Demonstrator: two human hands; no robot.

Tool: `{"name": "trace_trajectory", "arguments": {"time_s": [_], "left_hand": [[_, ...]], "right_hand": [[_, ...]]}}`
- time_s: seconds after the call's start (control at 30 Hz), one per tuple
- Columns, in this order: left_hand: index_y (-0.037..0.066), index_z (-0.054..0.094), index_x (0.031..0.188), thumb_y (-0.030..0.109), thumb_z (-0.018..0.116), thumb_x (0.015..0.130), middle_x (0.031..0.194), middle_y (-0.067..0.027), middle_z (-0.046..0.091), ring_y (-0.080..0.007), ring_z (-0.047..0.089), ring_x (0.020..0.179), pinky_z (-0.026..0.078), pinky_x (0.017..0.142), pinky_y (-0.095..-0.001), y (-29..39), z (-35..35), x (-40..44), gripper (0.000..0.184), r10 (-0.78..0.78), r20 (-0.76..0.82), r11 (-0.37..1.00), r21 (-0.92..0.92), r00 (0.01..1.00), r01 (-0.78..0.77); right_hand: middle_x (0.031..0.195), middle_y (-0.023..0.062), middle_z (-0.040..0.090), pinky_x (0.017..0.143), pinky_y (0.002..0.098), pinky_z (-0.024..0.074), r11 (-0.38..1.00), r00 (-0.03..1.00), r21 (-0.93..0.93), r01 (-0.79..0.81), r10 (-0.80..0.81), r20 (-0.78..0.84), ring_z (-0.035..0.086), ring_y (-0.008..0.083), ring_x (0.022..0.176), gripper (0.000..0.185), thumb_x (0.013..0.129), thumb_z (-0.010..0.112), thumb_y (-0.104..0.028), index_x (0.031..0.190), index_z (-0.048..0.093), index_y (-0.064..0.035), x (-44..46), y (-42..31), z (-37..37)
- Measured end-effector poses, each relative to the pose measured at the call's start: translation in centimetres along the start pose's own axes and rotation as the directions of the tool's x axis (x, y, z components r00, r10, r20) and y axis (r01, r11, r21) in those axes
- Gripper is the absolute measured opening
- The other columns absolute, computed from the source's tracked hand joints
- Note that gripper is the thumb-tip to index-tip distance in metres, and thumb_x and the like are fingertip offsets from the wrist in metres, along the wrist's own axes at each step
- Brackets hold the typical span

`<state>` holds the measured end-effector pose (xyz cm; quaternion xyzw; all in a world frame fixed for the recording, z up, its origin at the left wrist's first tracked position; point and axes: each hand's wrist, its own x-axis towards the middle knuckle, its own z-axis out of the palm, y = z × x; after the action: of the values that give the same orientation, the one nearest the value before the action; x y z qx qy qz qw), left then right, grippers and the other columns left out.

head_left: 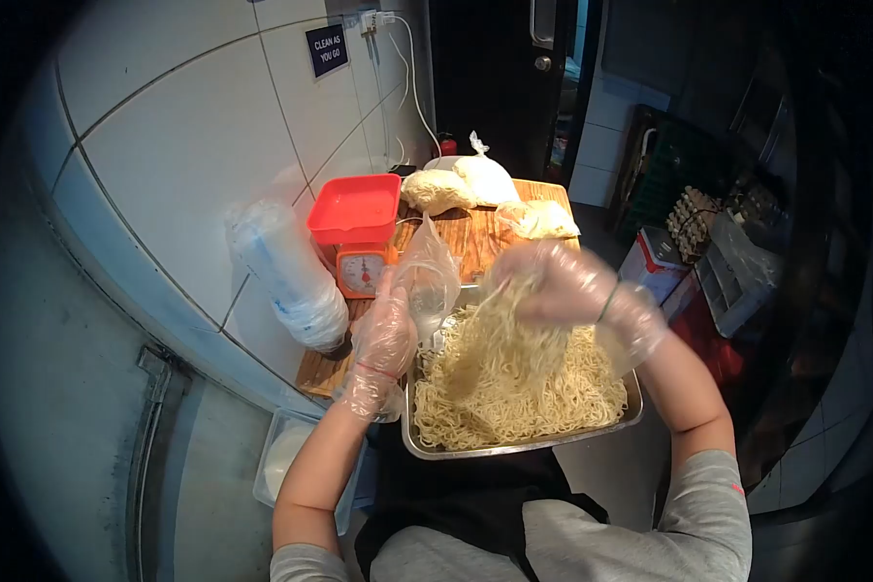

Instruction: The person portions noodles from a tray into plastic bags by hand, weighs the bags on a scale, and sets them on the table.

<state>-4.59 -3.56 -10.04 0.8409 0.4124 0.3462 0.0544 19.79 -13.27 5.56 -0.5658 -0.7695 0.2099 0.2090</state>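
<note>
Below me a metal tray (pixel 522 449) holds a heap of yellow noodles (pixel 524 407). My right hand (pixel 565 283), in a clear plastic glove with a band at the wrist, is closed around a clump of noodles (pixel 504 335) raised above the heap; strands hang down from it, and both are slightly blurred. My left hand (pixel 386 332), gloved likewise, grips a clear plastic bag (pixel 431 267) by its near side, left of the tray's far end. Just beyond that hand stands an orange kitchen scale (pixel 364 272) with a red pan (pixel 356 209) on top.
Filled plastic bags (pixel 438 191) sit at the back of the wooden table (pixel 466 233), with another bag (pixel 543 220) at its right. A wrapped plastic roll (pixel 286 276) stands against the tiled wall at left. Egg trays (pixel 691 223) and boxes are off to the right.
</note>
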Motion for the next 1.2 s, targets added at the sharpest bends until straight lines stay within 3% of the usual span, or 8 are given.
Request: {"name": "trace_trajectory", "arguments": {"time_s": [0.13,0.27,0.6,0.63,0.77,0.97,1.1,1.2], "left_hand": [[-0.001,0.054,0.123,-0.002,0.053,0.081,0.140,-0.0239,0.049,-0.0411,0.068,0.079,0.056,0.067,-0.0476,1.1,-0.1,0.2,0.041,0.097,-0.122,0.995,0.001,0.988,-0.097],[-0.001,0.053,0.128,-0.012,0.050,0.073,0.133,-0.0209,0.054,-0.0398,0.059,0.114,0.052,0.092,-0.0428,3.0,-1.5,0.8,0.057,0.100,-0.025,0.994,-0.036,0.995,-0.101],[0.001,0.055,0.132,0.001,0.059,0.089,0.134,-0.0161,0.056,-0.0275,0.056,0.120,0.042,0.103,-0.0328,8.7,-1.5,3.9,0.043,0.038,0.310,0.596,-0.770,0.950,0.227],[0.003,0.050,0.137,0.005,0.062,0.090,0.136,-0.0164,0.055,-0.0273,0.055,0.120,0.042,0.104,-0.0327,8.6,-0.6,4.1,0.048,0.116,0.279,0.640,-0.755,0.953,0.143],[0.008,0.034,0.152,0.015,0.068,0.090,0.142,-0.0180,0.051,-0.0271,0.055,0.123,0.041,0.106,-0.0332,9.1,0.3,3.6,0.071,0.372,0.175,0.756,-0.626,0.912,-0.188],[0.009,0.028,0.155,0.001,0.058,0.082,0.154,-0.0227,0.035,-0.0399,0.066,0.092,0.055,0.074,-0.0406,10.7,1.6,1.3,0.079,0.289,0.108,0.925,-0.288,0.951,-0.248],[0.006,0.035,0.151,-0.009,0.052,0.075,0.156,-0.0219,0.032,-0.0365,0.067,0.073,0.054,0.061,-0.0406,12.5,2.8,0.2,0.080,0.222,0.041,0.962,-0.174,0.974,-0.212],[0.005,0.040,0.147,-0.009,0.055,0.074,0.152,-0.0224,0.037,-0.0361,0.068,0.076,0.054,0.063,-0.0393,12.1,3.4,-0.2,0.075,0.223,-0.019,0.955,-0.195,0.975,-0.223]], "right_hand": [[0.090,0.0027,0.068,0.069,0.0281,0.0564,0.830,0.902,0.365,0.421,-0.340,-0.265,0.065,0.0108,0.079,0.025,0.075,0.068,-0.005,0.100,0.069,-0.0063,0.4,-3.1,-8.2],[0.091,0.0073,0.068,0.068,0.0306,0.0578,0.726,0.820,0.402,0.558,-0.411,-0.398,0.068,0.0181,0.078,0.027,0.088,0.069,-0.019,0.106,0.062,-0.0001,-1.4,-7.1,-14.8],[0.117,0.0077,0.064,0.095,0.0354,0.0509,0.459,0.930,0.883,0.097,-0.357,0.083,0.059,0.0192,0.113,0.045,0.084,0.079,-0.030,0.118,0.063,-0.0061,0.7,5.3,0.1],[0.116,0.0068,0.064,0.093,0.0325,0.0511,0.811,0.945,0.507,0.291,-0.327,-0.020,0.060,0.0164,0.111,0.046,0.086,0.076,-0.022,0.126,0.060,-0.0066,-0.3,4.7,1.2],[0.113,0.0091,0.067,0.088,0.0304,0.0535,0.687,0.942,0.647,-0.332,0.274,0.192,0.065,0.0174,0.100,0.043,0.089,0.069,-0.018,0.128,0.059,-0.0040,-1.0,7.5,5.8],[0.105,0.0120,0.068,0.074,0.0339,0.0587,-0.126,0.887,0.992,0.026,0.460,0.035,0.069,0.0218,0.087,0.035,0.092,0.064,-0.019,0.121,0.059,0.0010,-1.2,8.6,9.9],[0.095,0.0108,0.067,0.070,0.0308,0.0598,-0.163,0.829,0.972,0.172,0.556,-0.053,0.069,0.0253,0.081,0.031,0.096,0.058,-0.023,0.115,0.060,0.0002,3.2,12.4,13.6],[0.114,0.0107,0.063,0.086,0.0285,0.0544,-0.935,0.886,0.348,0.069,0.217,0.409,0.064,0.0194,0.100,0.038,0.101,0.050,-0.027,0.130,0.053,-0.0031,3.7,16.0,13.1]]}}
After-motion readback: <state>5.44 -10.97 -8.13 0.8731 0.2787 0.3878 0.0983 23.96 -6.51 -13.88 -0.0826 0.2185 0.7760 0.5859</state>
